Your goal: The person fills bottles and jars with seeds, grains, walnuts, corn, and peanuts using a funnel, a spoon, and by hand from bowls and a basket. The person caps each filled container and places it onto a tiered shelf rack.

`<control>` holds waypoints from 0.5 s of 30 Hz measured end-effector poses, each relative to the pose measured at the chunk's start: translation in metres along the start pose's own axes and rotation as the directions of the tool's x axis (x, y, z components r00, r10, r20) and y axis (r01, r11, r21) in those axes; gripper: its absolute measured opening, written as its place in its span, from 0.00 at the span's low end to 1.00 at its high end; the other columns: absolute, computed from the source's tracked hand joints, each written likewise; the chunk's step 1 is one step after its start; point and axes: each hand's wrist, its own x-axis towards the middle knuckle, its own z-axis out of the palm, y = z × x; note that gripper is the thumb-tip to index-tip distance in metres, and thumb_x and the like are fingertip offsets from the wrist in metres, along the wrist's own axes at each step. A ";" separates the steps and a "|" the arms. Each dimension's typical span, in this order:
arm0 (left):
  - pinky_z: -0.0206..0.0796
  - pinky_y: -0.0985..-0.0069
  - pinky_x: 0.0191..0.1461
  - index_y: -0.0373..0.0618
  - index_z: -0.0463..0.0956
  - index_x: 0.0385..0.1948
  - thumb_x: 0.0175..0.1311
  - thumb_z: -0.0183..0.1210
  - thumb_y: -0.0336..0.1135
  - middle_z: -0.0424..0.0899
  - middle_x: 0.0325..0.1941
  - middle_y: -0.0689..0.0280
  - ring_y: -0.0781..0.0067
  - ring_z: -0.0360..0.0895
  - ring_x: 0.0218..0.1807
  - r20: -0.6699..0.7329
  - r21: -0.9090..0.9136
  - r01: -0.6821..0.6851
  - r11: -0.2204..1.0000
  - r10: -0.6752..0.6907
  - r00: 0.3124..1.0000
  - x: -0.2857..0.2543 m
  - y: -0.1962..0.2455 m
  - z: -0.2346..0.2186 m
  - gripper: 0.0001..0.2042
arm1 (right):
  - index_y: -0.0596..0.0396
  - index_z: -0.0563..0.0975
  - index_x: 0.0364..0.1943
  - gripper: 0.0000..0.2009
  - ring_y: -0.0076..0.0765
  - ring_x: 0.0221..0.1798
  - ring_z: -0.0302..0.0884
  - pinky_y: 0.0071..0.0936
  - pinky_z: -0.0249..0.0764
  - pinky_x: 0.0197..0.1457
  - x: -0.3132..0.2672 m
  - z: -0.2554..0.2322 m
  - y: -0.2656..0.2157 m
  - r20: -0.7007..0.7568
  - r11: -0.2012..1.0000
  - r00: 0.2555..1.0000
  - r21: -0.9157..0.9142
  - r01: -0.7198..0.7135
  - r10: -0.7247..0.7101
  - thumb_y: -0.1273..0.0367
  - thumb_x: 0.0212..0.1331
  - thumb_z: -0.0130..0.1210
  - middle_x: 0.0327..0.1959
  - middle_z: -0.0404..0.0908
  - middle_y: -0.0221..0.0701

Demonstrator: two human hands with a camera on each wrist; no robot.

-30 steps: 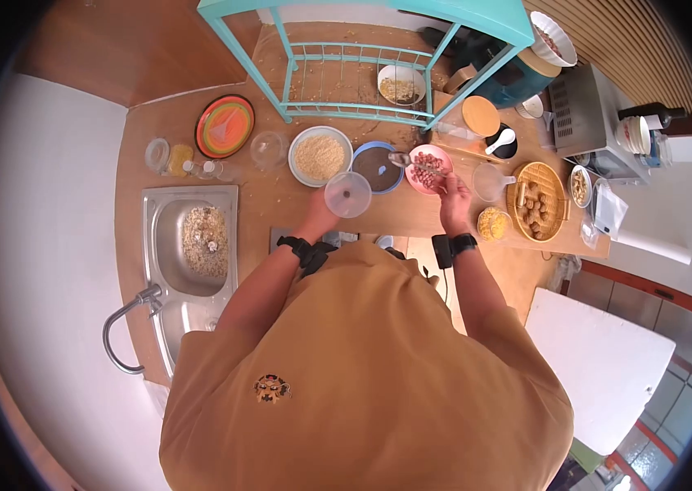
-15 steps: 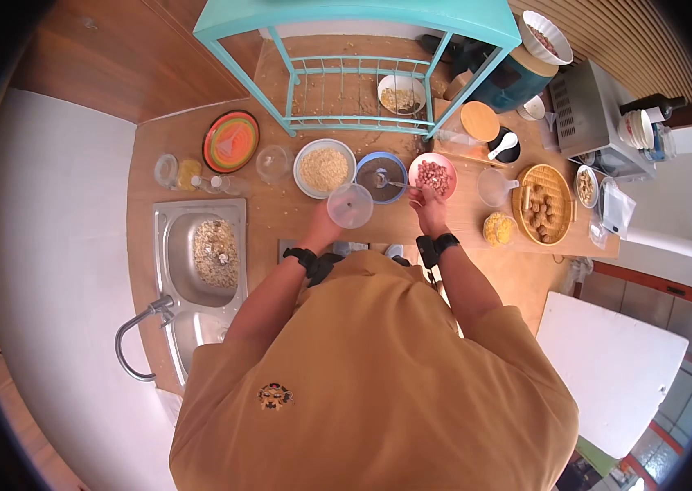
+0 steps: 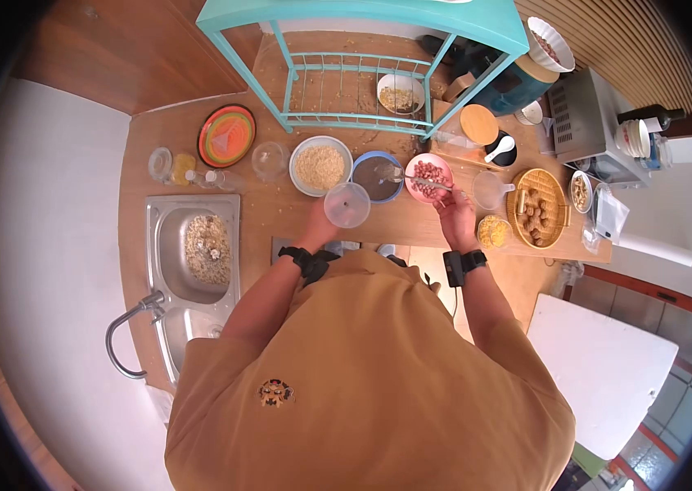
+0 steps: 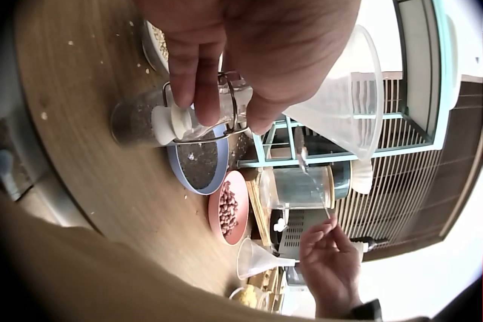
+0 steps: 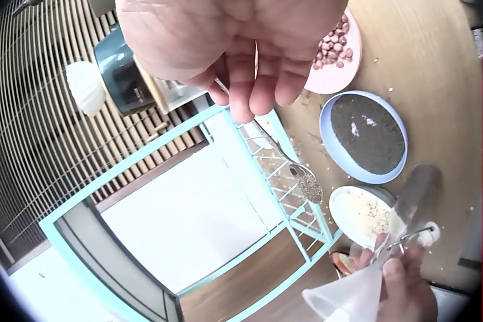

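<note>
My left hand [image 3: 319, 225] grips a clear swing-top glass bottle [image 4: 128, 122], its white stopper [image 4: 170, 124] hanging on the wire at the side. A translucent funnel [image 3: 347, 204] sits at the bottle's mouth, wide end up. With its fingertips my right hand [image 3: 456, 217] pinches the handle of a metal spoon [image 5: 307, 184], whose bowl carries a small heap of dark seeds. In the head view the spoon reaches across the pink bowl [image 3: 419, 196] of reddish nuts towards the blue bowl [image 5: 327, 137] of dark seeds.
A white bowl [image 3: 295, 180] of pale flakes stands left of the blue bowl. Behind rises a turquoise rack [image 3: 362, 125]. To the right are another funnel [image 3: 489, 190] and a bamboo basket [image 3: 565, 213] with brown balls; a sink [image 3: 153, 245] is at left.
The spoon dipped into the blue bowl half a second ago and has since come up with dark seeds. My right hand moved right with it; the left hand and funnel stay nearly in place.
</note>
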 end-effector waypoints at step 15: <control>0.71 0.67 0.50 0.40 0.76 0.48 0.54 0.60 0.30 0.82 0.45 0.52 0.53 0.80 0.47 -0.029 -0.034 0.031 0.999 -0.032 0.999 0.005 0.025 -0.007 0.17 | 0.64 0.78 0.43 0.13 0.28 0.37 0.79 0.26 0.75 0.45 -0.058 0.074 -0.008 0.315 0.805 0.941 -0.524 0.279 -0.121 0.66 0.68 0.50 0.33 0.83 0.34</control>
